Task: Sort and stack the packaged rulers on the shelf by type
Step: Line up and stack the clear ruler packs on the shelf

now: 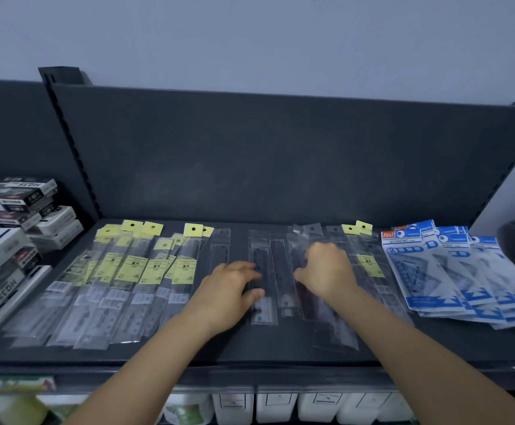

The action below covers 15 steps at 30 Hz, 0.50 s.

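- Yellow-labelled rulers (133, 271) are lying fanned in a loose, overlapping group, well to the left of the left grip (231, 289). The type is gathered but not squared into a stack.
- Blue geometric sets (427, 271) are sitting well to the right of the right grip (326, 271), also fanned and overlapping.
- Clear-sleeved dark rulers (280, 265) are lying between and under the two grips, side by side and partly crossing. This group is looking the least sorted.
- One lone clear sleeve (221, 253) is lying just left of the left grip, apart from its type.
- Two stray yellow-tagged packs (369, 265) are lying just right of the right grip, mixed in with clear sleeves and far from their main group.
- Judgement: sorting is roughly at the midpoint. The three types are mostly separating out on the shelf (250, 342), but the strays are waiting to be moved and no pile is neatly stacked yet.
- Left grip: half-open, with fingers spread and loosely bent. The thumb and fingertips are touching the left edge of one clear sleeve (262, 256); no closed pinch is showing.
- Right grip: knuckles up, fingers bent down onto the clear sleeves, thumb pointing toward the left grip. The fingertips are hidden, so I cannot tell whether it is pinching a pack or only pressing.
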Each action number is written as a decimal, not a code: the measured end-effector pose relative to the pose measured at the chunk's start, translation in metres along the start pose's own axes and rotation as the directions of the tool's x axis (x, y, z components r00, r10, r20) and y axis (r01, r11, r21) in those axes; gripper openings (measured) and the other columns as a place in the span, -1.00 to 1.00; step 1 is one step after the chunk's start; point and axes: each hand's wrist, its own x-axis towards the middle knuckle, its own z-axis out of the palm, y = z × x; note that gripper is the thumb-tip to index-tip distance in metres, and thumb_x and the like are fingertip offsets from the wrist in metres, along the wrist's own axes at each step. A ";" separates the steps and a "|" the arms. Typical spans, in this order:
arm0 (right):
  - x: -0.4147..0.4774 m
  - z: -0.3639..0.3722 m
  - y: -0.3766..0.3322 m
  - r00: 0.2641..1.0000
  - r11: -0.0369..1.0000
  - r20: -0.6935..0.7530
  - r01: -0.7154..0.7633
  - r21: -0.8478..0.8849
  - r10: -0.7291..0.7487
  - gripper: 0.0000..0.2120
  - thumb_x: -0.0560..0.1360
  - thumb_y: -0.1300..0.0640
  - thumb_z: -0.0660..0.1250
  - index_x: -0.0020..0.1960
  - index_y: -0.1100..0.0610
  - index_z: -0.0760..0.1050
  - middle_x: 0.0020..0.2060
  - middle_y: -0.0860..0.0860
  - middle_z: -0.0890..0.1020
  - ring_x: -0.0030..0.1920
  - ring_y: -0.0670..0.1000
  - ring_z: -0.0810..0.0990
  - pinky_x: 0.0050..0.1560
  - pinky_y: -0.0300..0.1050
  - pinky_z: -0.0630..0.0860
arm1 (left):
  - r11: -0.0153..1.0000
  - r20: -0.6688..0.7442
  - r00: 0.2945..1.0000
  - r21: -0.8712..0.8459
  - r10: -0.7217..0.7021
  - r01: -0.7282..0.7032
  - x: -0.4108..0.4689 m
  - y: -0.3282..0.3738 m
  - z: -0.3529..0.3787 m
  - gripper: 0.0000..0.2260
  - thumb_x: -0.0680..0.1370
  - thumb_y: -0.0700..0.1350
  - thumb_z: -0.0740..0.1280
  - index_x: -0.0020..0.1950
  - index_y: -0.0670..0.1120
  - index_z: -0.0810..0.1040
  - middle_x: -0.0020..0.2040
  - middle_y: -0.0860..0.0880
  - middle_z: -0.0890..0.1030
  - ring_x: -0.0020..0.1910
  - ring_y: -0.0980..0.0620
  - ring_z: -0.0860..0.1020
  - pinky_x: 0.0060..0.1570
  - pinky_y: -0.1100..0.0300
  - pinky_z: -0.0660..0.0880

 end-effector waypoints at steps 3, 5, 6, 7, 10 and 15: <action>0.002 -0.006 0.004 0.998 0.997 -0.029 -0.052 0.064 0.054 -0.64 0.40 0.24 0.32 -0.46 0.15 0.20 -0.55 0.02 0.30 -0.52 0.01 0.30 -0.51 -0.25 0.29 | 0.995 -0.137 0.990 -0.095 0.030 -0.043 0.000 -0.002 0.000 -0.70 0.59 -0.01 0.25 0.32 -0.01 0.51 0.38 0.09 0.44 0.35 0.03 0.37 0.34 0.13 0.32; 0.002 -0.010 0.008 0.994 0.989 -0.047 -0.096 0.114 0.102 -0.63 0.43 0.24 0.32 -0.46 0.17 0.21 -0.55 0.03 0.29 -0.54 0.01 0.28 -0.54 -0.26 0.23 | 0.979 -0.204 0.979 -0.198 0.013 -0.055 0.002 -0.001 -0.001 -0.74 0.59 -0.06 0.27 0.25 -0.04 0.56 0.27 0.07 0.53 0.27 0.08 0.45 0.25 0.30 0.33; 0.003 -0.011 0.010 0.990 0.981 -0.064 -0.118 0.153 0.129 -0.63 0.44 0.24 0.32 -0.46 0.19 0.25 -0.56 0.05 0.30 -0.54 0.03 0.29 -0.53 -0.24 0.26 | 0.965 -0.218 0.976 -0.259 -0.017 -0.041 0.002 0.001 -0.002 -0.76 0.59 -0.07 0.27 0.23 -0.04 0.58 0.21 0.07 0.57 0.22 0.12 0.49 0.18 0.37 0.33; 0.005 -0.011 0.012 0.985 0.971 -0.082 -0.135 0.196 0.153 -0.66 0.44 0.24 0.33 -0.46 0.23 0.32 -0.55 0.09 0.36 -0.52 0.07 0.35 -0.49 -0.22 0.35 | 0.945 -0.215 0.975 -0.325 -0.052 -0.021 0.003 0.003 -0.004 -0.77 0.59 -0.08 0.28 0.21 -0.03 0.59 0.16 0.09 0.59 0.17 0.15 0.51 0.11 0.41 0.33; 0.004 -0.014 0.015 0.978 0.936 -0.121 -0.122 0.330 0.170 -0.87 0.41 0.29 0.34 -0.25 0.33 0.61 -0.27 0.24 0.66 -0.22 0.21 0.65 -0.17 -0.02 0.63 | 0.846 -0.146 0.981 -0.531 -0.131 0.034 0.007 0.012 -0.005 -0.79 0.59 -0.07 0.28 0.18 -0.03 0.61 0.05 0.16 0.60 0.06 0.19 0.55 0.05 0.44 0.40; -0.012 -0.020 -0.006 0.954 0.907 -0.300 0.129 0.400 -0.004 -0.87 0.35 0.32 0.33 -0.16 0.33 0.63 -0.22 0.22 0.68 -0.12 0.20 0.64 -0.10 0.02 0.59 | 0.444 0.075 0.984 -0.885 -0.163 0.141 0.011 0.031 -0.002 -0.75 0.62 -0.02 0.21 0.19 -0.06 0.59 0.10 0.03 0.65 0.10 0.08 0.61 0.11 0.15 0.55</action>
